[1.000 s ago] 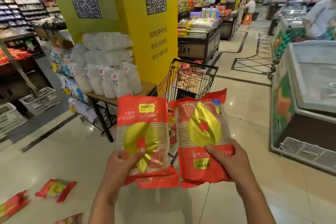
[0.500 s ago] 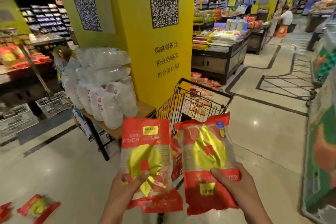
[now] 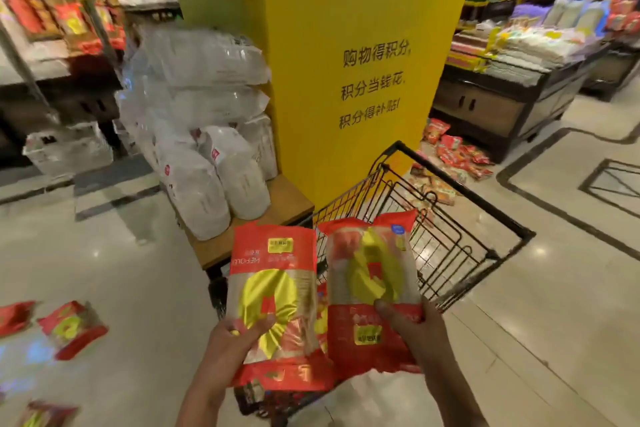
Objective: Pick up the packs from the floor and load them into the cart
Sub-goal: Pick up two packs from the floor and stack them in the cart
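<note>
Left hand is gripping a flat red-and-clear plastic pack with a yellow round emblem by its lower end, thumb curled over the front face. Right hand is holding a second red-and-clear plastic pack of the same kind the same way, thumb on the front and the other fingers hidden behind it. Both packs are being held upright, side by side, above the near end of the black wire shopping cart.

Cart basket is lying straight ahead and slightly right; some red packaging is showing low between the two held packs, apparently already in the basket. More red packs are lying on the pale tiled floor at lower left and in a heap beyond the cart near the yellow pillar.

Judgement on the step: both packs are looking ready for release into the basket. To do it well, carry them forward past the near rim first, lower them flat rather than dropping them on edge, and let go one hand at a time so neither slides off the wire edge. The film wrap is likely slippery; keep the thumbs pressed until the packs are resting inside.
</note>
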The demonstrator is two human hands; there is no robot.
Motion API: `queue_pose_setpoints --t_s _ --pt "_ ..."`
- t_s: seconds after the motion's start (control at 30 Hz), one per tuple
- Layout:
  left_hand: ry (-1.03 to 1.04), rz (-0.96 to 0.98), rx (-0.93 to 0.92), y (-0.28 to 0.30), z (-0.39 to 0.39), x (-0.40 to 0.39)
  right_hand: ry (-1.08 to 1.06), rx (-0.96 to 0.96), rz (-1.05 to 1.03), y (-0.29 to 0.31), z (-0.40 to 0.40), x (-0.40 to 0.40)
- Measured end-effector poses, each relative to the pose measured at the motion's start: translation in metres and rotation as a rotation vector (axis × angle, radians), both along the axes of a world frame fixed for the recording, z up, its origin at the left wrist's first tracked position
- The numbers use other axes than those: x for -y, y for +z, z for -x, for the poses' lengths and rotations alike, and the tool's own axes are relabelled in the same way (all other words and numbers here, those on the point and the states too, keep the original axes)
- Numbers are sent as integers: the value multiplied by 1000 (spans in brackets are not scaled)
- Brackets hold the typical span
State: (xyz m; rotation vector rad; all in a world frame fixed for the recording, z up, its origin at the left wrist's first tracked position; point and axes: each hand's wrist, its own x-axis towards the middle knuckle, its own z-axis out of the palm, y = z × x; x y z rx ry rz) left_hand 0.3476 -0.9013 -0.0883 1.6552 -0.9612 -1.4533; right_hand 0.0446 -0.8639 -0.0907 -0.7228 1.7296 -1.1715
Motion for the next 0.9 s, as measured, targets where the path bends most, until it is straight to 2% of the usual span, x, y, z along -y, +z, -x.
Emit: queue_pose_setpoints --t_s 0.23,0.5,0.6,0.77,0.9 --pt "95 -154 82 -59 25 66 166 -32 -129 -50 26 113" --pt "196 -313 -8 -166 62 93 340 -102 -397 -194 26 204" --pt "226 -374 -45 -223 59 92 426 -114 -495 -255 19 221" --pt "232 -491 -84 -288 41 81 580 -156 -461 -319 6 228" --pt "255 -552 -73 -313 43 83 609 -131 -663 -348 9 220"
